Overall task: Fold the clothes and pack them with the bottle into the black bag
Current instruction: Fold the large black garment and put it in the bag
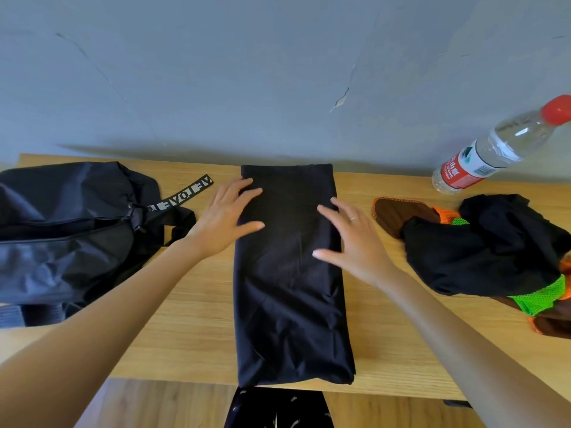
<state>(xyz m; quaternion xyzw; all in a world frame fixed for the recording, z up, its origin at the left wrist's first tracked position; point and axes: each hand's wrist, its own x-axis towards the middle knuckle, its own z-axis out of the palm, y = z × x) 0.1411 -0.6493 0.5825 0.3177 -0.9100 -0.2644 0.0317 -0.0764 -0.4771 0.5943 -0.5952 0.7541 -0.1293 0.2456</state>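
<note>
Wooden table (197,335) against grey wall (216,72). Black bag (71,236) at left, lettered strap (182,197) beside it. Folded black garment (290,288) lengthwise at centre. Heap of black, green mesh, brown clothes (488,248) at right. Water bottle (494,149), red cap, far right. Left hand (225,217), right hand (349,242): fingers spread, over garment's far half; contact unclear.
</note>
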